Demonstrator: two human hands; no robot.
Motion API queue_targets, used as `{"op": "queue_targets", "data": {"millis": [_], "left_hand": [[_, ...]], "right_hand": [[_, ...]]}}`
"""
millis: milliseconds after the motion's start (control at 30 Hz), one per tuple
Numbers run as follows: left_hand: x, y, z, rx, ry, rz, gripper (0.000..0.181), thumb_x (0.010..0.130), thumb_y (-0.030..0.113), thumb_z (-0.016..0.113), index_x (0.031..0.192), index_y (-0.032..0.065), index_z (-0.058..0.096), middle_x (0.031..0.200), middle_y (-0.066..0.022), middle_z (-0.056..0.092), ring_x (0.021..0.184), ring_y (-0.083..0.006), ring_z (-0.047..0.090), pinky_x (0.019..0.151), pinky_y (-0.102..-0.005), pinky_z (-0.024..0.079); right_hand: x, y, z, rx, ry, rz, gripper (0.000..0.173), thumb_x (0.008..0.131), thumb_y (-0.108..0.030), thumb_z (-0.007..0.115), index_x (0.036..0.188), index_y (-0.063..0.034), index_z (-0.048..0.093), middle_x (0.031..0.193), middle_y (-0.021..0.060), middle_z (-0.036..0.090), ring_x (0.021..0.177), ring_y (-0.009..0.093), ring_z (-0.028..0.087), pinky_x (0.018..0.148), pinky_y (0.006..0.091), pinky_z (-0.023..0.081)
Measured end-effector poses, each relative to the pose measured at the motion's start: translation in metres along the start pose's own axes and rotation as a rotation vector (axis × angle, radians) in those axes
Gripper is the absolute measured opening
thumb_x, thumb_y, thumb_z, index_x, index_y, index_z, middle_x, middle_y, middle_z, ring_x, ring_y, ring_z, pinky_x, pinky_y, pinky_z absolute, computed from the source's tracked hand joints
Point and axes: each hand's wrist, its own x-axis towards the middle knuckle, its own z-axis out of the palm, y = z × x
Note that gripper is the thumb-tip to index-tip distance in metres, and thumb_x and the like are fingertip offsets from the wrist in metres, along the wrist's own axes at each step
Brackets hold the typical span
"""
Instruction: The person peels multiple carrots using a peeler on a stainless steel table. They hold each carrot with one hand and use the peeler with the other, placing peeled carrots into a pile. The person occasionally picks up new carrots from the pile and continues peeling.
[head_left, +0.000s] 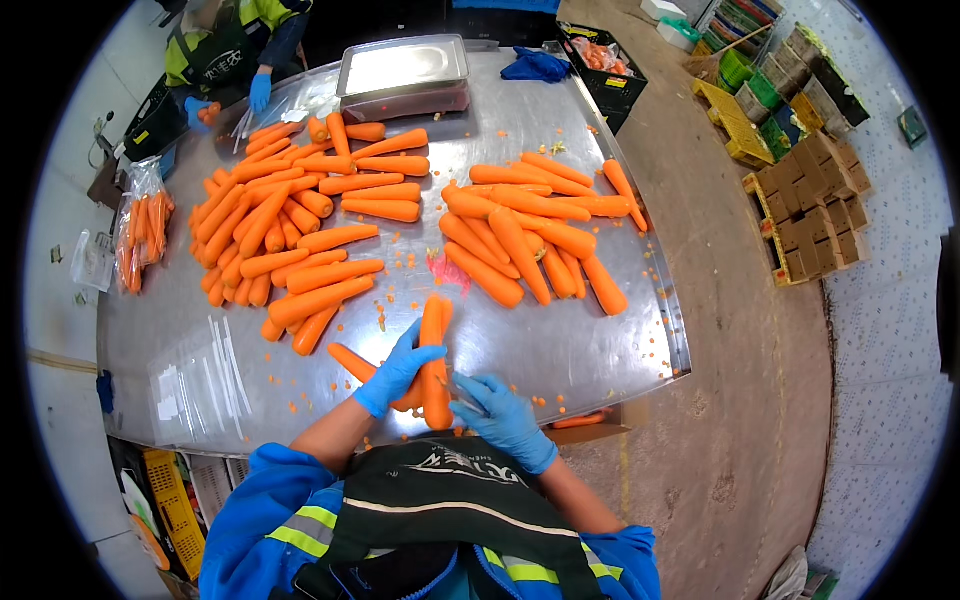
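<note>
In a blue glove, my left hand (401, 367) grips a carrot (435, 382) upright in the picture, with another carrot's end showing beside its top. My right hand (499, 416), gloved alike, holds a small knife (469, 400) whose blade is close to the carrot's right side. Partly hidden under my left hand, a further carrot (351, 361) lies slantwise on the steel table (517, 345). A large heap of carrots (255, 217) lies to the left. A smaller pile of carrots (517, 225) is on the right, and cut bits are scattered about.
A metal tray (405, 66) sits at the back near a blue cloth (535, 66). Clear plastic bags (199, 390) lie at left, by bagged carrots (142, 232). A co-worker's gloved hands (260, 92) show at upper left. A black crate (604, 71) stands beyond the right edge.
</note>
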Motion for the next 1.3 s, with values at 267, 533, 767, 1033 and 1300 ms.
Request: {"op": "queue_targets", "data": {"millis": [267, 533, 767, 1033, 1300], "left_hand": [[-0.035, 0.006, 0.011, 0.362, -0.072, 0.234, 0.061, 0.077, 0.019, 0.065, 0.131, -0.0006, 0.045, 0.106, -0.0098, 0.059, 0.096, -0.0160, 0.057, 0.084, -0.0318, 0.049], [-0.054, 0.023, 0.029, 0.518, -0.130, 0.375, 0.064, 0.074, 0.030, 0.068, 0.126, -0.0024, 0.050, 0.111, -0.0118, 0.060, 0.098, -0.0171, 0.058, 0.085, -0.0333, 0.049], [-0.057, 0.031, 0.035, 0.585, -0.142, 0.474, 0.057, 0.071, 0.026, 0.069, 0.119, -0.0010, 0.055, 0.105, -0.0122, 0.062, 0.095, -0.0199, 0.060, 0.083, -0.0343, 0.049], [-0.050, 0.053, 0.035, 1.000, -0.176, 0.774, 0.045, 0.061, 0.023, 0.071, 0.101, 0.0050, 0.064, 0.087, -0.0148, 0.060, 0.074, -0.0318, 0.058, 0.068, -0.0386, 0.047], [-0.048, 0.059, 0.037, 1.247, -0.183, 0.901, 0.045, 0.060, 0.024, 0.071, 0.102, 0.0087, 0.062, 0.089, -0.0110, 0.060, 0.077, -0.0300, 0.058, 0.071, -0.0380, 0.045]], "right_hand": [[0.008, -0.004, -0.041, -0.405, 0.134, 0.004, 0.066, 0.079, -0.008, 0.064, 0.141, -0.0209, 0.044, 0.106, 0.0080, 0.057, 0.074, 0.031, 0.063, 0.061, 0.0400, 0.051], [0.004, -0.018, -0.052, -0.468, 0.143, -0.074, 0.072, 0.076, -0.007, 0.064, 0.142, -0.0221, 0.042, 0.098, 0.0068, 0.056, 0.064, 0.030, 0.061, 0.054, 0.0393, 0.050], [0.004, -0.009, -0.053, -0.492, 0.142, -0.001, 0.071, 0.077, -0.006, 0.062, 0.143, -0.0218, 0.041, 0.095, 0.0079, 0.057, 0.067, 0.030, 0.062, 0.055, 0.0401, 0.050], [0.009, -0.047, -0.086, -0.501, -0.068, -0.135, 0.072, 0.077, -0.009, 0.064, 0.143, -0.0285, 0.041, 0.091, 0.0057, 0.057, 0.068, 0.027, 0.062, 0.054, 0.0386, 0.050], [0.019, -0.049, -0.081, -0.561, -0.107, -0.068, 0.066, 0.080, -0.009, 0.061, 0.141, -0.0259, 0.042, 0.090, 0.0077, 0.058, 0.071, 0.028, 0.063, 0.058, 0.0391, 0.051]]}}
